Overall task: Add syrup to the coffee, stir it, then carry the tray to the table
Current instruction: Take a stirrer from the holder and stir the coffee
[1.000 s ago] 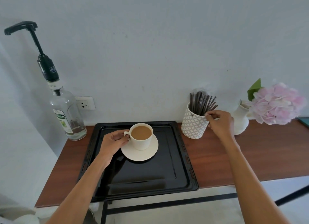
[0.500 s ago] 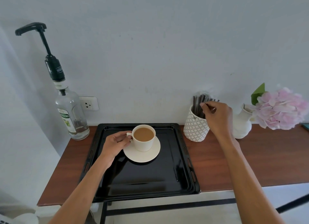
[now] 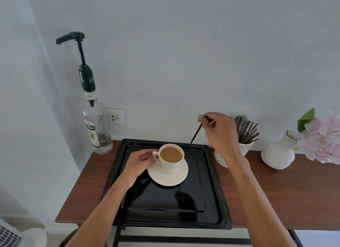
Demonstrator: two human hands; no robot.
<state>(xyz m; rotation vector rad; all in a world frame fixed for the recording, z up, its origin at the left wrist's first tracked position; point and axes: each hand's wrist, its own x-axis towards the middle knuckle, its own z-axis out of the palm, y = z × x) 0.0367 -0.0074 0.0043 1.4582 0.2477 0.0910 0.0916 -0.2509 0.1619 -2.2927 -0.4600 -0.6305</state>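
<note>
A white cup of milky coffee (image 3: 171,158) stands on a white saucer (image 3: 168,176) in the far part of a black tray (image 3: 165,206). My left hand (image 3: 140,162) holds the cup's handle. My right hand (image 3: 219,131) pinches one brown stir stick (image 3: 196,133), which hangs tilted above the tray's far edge, right of and behind the cup. A patterned white holder (image 3: 221,159) with several more sticks stands right of the tray, partly hidden by my right wrist. The clear syrup bottle (image 3: 97,127) with a black pump stands left of the tray by the wall.
The tray lies on a brown wooden shelf (image 3: 287,195) against a pale wall. A white vase (image 3: 278,152) with pink flowers (image 3: 323,140) stands at the right. A wall socket (image 3: 115,116) sits behind the bottle. A black metal frame shows below the shelf.
My right hand drew one stick out of the holder and moved it left, towards the cup. My left hand stayed on the cup's handle. The camera shifted to the left.
</note>
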